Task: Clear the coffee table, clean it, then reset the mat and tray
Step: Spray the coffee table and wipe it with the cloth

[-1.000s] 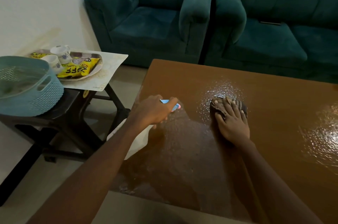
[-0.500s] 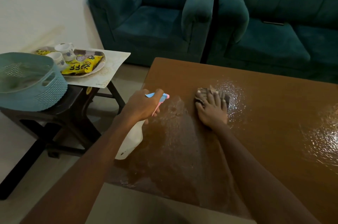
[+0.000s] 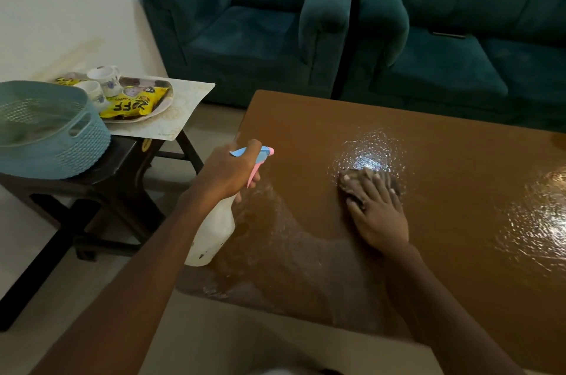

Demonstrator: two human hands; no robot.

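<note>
Coffee table point(image 3: 444, 135) is bare, wet w/ spray drops: cleaning step. Right hand point(image 3: 378, 215) lies flat, fingers straight, pressing cloth point(image 3: 369, 173) on the top. Left hand point(image 3: 228, 170) grips spray bottle point(image 3: 214, 233) at the table's left edge. Next, prob.: wipe the wet patches dry. Tray point(image 3: 167, 98) & mat point(image 3: 190, 105) sit on the side stool point(image 3: 122, 166).

Wet brown coffee table point(image 3: 444, 144), dark cloth point(image 3: 366, 173) on it, loaded tray point(image 3: 144, 117) atop pale mat point(image 3: 183, 108)

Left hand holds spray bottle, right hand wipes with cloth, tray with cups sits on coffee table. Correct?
No: the tray with the cups sits on the mat on the side table, not the coffee table, as the head view shows. The left hand holds the spray bottle; the right hand presses the cloth.
</note>
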